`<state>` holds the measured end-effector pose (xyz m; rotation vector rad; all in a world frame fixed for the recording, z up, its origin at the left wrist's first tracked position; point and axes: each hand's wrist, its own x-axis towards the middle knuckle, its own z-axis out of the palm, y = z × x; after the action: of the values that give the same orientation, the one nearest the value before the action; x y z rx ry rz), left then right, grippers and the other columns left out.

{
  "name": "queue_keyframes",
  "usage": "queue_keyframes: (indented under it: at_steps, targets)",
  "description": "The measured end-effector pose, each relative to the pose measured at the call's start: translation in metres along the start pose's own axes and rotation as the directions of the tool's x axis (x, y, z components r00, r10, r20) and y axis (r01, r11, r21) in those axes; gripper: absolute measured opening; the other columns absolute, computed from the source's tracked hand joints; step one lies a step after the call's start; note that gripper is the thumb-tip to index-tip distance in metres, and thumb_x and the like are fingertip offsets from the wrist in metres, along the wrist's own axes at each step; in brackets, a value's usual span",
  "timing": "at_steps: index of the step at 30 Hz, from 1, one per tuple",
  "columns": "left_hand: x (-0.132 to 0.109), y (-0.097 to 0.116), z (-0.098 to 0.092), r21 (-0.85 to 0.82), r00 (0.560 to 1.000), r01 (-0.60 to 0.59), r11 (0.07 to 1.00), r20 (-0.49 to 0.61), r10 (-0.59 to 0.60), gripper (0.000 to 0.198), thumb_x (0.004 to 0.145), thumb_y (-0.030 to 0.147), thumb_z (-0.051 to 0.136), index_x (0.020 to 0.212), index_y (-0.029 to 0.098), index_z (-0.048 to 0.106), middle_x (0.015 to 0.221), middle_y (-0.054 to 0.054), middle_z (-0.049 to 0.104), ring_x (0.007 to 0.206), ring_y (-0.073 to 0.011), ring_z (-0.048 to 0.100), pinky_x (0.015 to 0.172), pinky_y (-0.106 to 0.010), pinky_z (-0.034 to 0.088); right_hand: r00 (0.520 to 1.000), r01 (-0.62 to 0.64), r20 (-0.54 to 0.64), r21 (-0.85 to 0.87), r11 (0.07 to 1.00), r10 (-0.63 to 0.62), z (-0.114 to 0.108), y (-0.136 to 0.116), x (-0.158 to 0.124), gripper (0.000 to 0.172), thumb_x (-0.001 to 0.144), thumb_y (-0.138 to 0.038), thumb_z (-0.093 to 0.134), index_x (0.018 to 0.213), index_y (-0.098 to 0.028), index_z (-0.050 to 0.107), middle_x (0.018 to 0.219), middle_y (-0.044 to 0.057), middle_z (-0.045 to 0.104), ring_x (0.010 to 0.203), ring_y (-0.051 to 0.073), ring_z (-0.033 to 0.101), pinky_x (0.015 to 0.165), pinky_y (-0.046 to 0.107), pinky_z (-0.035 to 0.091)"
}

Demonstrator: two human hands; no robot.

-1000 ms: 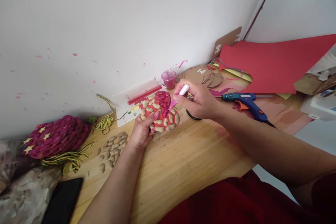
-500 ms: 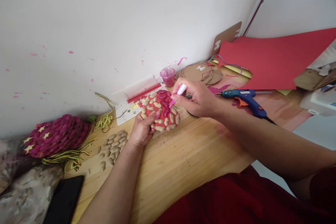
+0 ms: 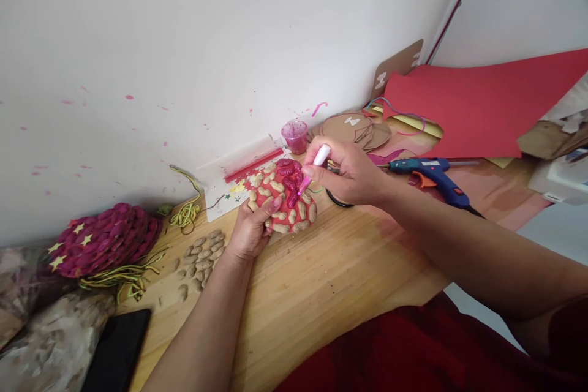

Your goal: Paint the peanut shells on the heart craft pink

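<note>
My left hand [image 3: 249,228] grips the lower left edge of a rounded red board [image 3: 285,204] with peanuts stuck all over it, thumb on top. Several peanuts near its upper middle are wet with magenta paint [image 3: 292,182]; the others are plain tan. In my right hand [image 3: 353,170] is a short paintbrush [image 3: 323,154], its white handle pinched between thumb and fingers. The brush's pink tip touches or sits just over a peanut right of the painted ones. Behind the board stands a clear cup [image 3: 294,136] of magenta paint.
Left are a stack of magenta peanut-covered pieces [image 3: 108,239], loose peanuts [image 3: 202,257], yarn [image 3: 186,214] and a black phone [image 3: 117,349]. Right are cardboard cutouts [image 3: 344,127], a blue glue gun [image 3: 432,174] and red paper [image 3: 487,107]. A wall runs behind.
The brush tip has shifted slightly down and right over the peanuts. Both hands keep their holds, and the view has moved a little.
</note>
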<state>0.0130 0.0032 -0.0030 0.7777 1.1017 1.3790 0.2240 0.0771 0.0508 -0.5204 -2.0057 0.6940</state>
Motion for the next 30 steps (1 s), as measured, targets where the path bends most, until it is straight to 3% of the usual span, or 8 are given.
queue_keyframes:
  at_steps: [3,10,15,30]
  targets:
    - [-0.0003,-0.0002,0.0011,-0.007,1.0,0.007,1.0,0.024,-0.007,0.042,0.053,0.025,0.097,0.077,0.015,0.064,0.055,0.005,0.056,0.036,-0.0034,0.037,0.033,-0.017,0.026,1.0,-0.011,0.023,-0.039,0.999,0.011,0.0,-0.0026,-0.0003,0.01,0.092,-0.026,0.063,0.087,-0.02,0.057,0.073,-0.002,0.06,0.062,0.011,0.049,0.061,0.026,0.039]
    - [-0.0003,-0.0004,0.0025,-0.006,1.0,0.002,1.0,0.027,-0.002,0.04,0.052,0.022,0.097,0.077,0.015,0.066,0.06,0.003,0.062,0.039,-0.0043,0.043,0.036,-0.017,0.031,0.999,0.013,-0.041,-0.017,1.0,-0.013,0.0009,-0.0003,0.0,0.011,0.092,-0.027,0.064,0.088,-0.02,0.057,0.074,-0.001,0.062,0.066,0.013,0.052,0.064,0.027,0.04]
    - [-0.0008,-0.0005,0.0017,-0.017,0.999,0.003,1.0,0.041,-0.002,0.046,0.051,0.021,0.097,0.087,0.014,0.07,0.065,0.002,0.067,0.04,-0.0047,0.044,0.036,-0.017,0.031,1.0,0.021,-0.003,-0.028,0.999,-0.021,0.0007,-0.0006,0.0001,0.01,0.092,-0.025,0.063,0.087,-0.02,0.056,0.073,-0.002,0.061,0.064,0.012,0.051,0.063,0.026,0.04]
    - [-0.0002,-0.0004,0.0053,-0.036,0.999,-0.026,0.999,-0.02,0.026,0.045,0.051,0.026,0.098,0.083,0.014,0.068,0.063,0.002,0.066,0.039,-0.0049,0.046,0.037,-0.016,0.035,0.999,0.041,-0.008,-0.059,0.997,-0.041,0.0011,-0.0028,-0.0003,0.011,0.093,-0.027,0.061,0.087,-0.02,0.056,0.074,-0.001,0.062,0.064,0.012,0.052,0.062,0.027,0.039]
